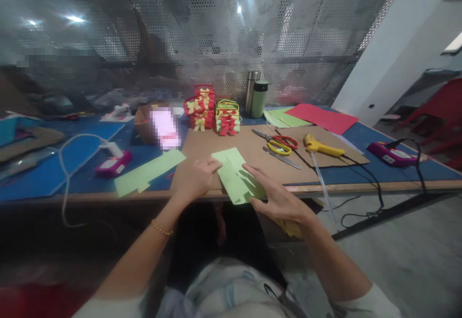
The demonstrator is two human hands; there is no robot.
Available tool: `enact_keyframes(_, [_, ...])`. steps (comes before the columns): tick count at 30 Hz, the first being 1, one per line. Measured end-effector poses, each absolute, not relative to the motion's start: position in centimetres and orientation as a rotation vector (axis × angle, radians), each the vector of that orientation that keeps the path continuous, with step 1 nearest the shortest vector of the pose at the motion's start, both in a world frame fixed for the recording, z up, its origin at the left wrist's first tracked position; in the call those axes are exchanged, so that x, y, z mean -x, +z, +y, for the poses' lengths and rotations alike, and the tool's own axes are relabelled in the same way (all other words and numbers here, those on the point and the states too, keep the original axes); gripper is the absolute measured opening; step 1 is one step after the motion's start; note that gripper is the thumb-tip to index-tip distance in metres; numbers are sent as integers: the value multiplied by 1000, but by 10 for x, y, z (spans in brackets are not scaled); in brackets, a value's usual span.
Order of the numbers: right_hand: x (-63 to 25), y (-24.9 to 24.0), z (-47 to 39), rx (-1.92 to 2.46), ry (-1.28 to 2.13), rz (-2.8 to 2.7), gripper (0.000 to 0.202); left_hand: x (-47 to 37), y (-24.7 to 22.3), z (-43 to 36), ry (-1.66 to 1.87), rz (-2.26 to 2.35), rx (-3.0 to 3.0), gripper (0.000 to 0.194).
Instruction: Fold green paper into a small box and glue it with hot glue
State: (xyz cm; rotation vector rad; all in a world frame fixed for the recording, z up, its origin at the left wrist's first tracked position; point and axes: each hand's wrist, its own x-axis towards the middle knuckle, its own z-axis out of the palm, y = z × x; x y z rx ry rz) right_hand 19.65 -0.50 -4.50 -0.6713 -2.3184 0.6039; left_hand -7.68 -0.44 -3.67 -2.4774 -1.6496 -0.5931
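Green paper (233, 171) lies between the pinching left hand (202, 176) and right hand (279, 197).

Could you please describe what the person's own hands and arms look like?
Both the left hand and the right hand are ungloved. A gold-coloured, beaded bracelet circles the left wrist; none shows on the right. Pale, whitish sleeves end around the elbows.

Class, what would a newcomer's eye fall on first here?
The red boxes with yellow bows, stacked at the back, stand out first. Next comes the pale green paper, front and centre, between left hand and right hand. To the right lies a yellow glue gun.
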Motion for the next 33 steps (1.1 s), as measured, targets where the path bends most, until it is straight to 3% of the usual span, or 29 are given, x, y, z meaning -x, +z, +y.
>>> enact_keyframes(6, [-189, -46, 2, 708, 547, -2290, 82, 76, -35, -5, -603, -1684, 2476, 39])
enact_keyframes(12, [-187, -49, 23, 777, 496, -2091, 43, 75, -15, 4, -636, -1730, 2478, 35])
enact_keyframes(16, [-191, -37, 43, 750, 485, -2124, 37, 64, 12, 33, -621, -1504, 2640, 34])
enact_keyframes(21, [-196, -22, 70, 679, 795, -2141, 32, 52, 38, 68, -486, -1704, 2813, 29])
enact_keyframes(26, [-195, -29, 80, 680, 969, -2125, 24, 60, 29, 73, -226, -1840, 2881, 10])
enact_keyframes(29, [-194, -39, 79, 702, 926, -2083, 28, 66, 19, 70, -195, -1875, 2878, 9])
enact_keyframes(33, [-201, -53, 73, 786, 873, -1962, 53, 73, 14, 74, -216, -1863, 2857, 18])
